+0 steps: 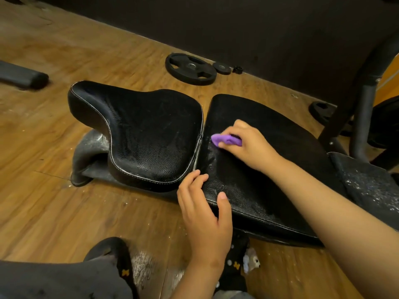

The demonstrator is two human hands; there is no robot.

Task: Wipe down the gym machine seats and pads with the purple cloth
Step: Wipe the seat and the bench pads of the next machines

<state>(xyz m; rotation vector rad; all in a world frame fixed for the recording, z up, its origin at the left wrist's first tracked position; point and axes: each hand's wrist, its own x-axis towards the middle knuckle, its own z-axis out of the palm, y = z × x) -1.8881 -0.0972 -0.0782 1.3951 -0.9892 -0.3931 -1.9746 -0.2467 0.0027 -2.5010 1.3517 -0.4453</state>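
Note:
Two black padded parts of a gym bench lie low over the wooden floor: a saddle-shaped seat (146, 134) on the left and a long back pad (269, 169) on the right. My right hand (250, 145) grips a bunched purple cloth (224, 140) and presses it onto the back pad near the gap between the two pads. My left hand (203, 208) rests on the near left corner of the back pad, thumb on top and fingers over the edge.
Two black weight plates (191, 69) and a small collar lie by the dark wall. A metal frame upright (364, 117) rises at the right. A grey pad end (23, 76) shows at far left. My legs and patterned socks (121, 266) are at the bottom.

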